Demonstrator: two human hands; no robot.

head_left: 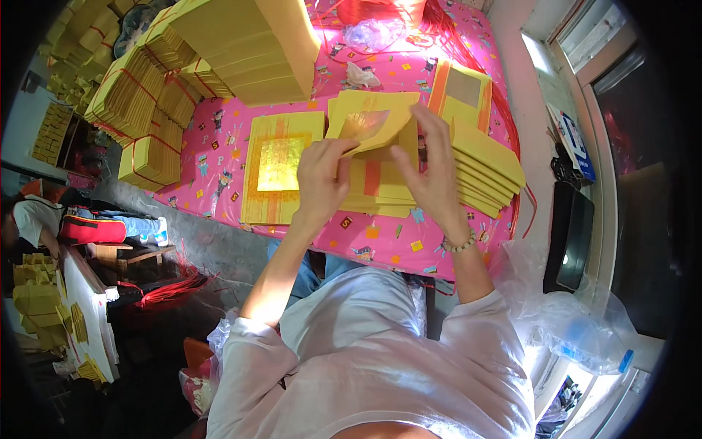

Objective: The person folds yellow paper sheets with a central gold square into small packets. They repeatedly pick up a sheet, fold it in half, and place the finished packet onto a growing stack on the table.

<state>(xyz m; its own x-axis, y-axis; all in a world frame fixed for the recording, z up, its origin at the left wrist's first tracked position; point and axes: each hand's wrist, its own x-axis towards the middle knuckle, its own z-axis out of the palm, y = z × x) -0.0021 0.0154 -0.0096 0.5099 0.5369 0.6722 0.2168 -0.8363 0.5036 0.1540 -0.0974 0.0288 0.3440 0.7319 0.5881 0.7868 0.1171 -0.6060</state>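
Note:
Above the table, a few sheets of yellow joss paper (391, 110) with a metallic patch are lifted and bent over. My left hand (322, 179) pinches their left lower edge between thumb and fingers. At their right edge my right hand (433, 172) has its fingers stretched out and its thumb apart, fingertips by the upper corner. Beneath lies a yellow stack (376, 192) with an orange band, partly hidden by the hands. Left of it is a stack (256, 164) topped by a shiny gold square. A fanned yellow pile (486, 164) lies beside my right hand.
A pink patterned cloth (212, 172) covers the table. Tied yellow bundles (135, 84) and a tall yellow stack (245, 55) stand at the back left. Red strings (457, 36) hang at the far right. A plastic water bottle (592, 347) lies near the window. Another person (40, 223) is at far left.

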